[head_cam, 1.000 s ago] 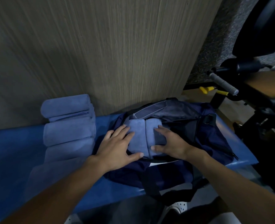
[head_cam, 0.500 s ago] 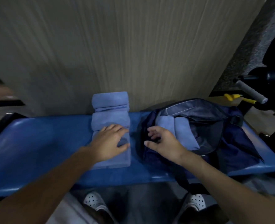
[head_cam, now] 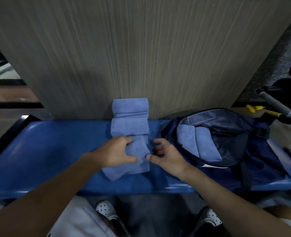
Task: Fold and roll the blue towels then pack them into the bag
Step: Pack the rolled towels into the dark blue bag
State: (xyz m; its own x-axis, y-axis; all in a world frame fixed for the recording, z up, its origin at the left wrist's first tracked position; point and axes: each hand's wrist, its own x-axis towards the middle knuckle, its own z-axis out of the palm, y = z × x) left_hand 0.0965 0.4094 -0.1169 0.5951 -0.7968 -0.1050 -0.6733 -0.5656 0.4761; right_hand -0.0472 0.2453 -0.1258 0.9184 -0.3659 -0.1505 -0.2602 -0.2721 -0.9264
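Note:
Three rolled blue towels lie in a row on the blue bench (head_cam: 47, 151): the far roll (head_cam: 130, 106) against the wall, a middle roll (head_cam: 130, 127), and the near roll (head_cam: 134, 158). My left hand (head_cam: 117, 152) grips the near roll from its left side. My right hand (head_cam: 167, 154) hovers at that roll's right end, fingers curled and apart, thumb touching the cloth. To the right, the dark navy bag (head_cam: 254, 151) lies unzipped with two rolled towels (head_cam: 197, 142) side by side inside it.
A wood-grain panel (head_cam: 141, 57) rises right behind the bench. At the right stands dark gym equipment with a grey grip bar (head_cam: 274, 104) and a yellow handle (head_cam: 254, 109). My legs and white shoes (head_cam: 107, 211) are below the bench's front edge.
Both hands left the towels in the bag and moved left to the row on the bench. My left hand now grips the near roll; my right hand came up to its right end.

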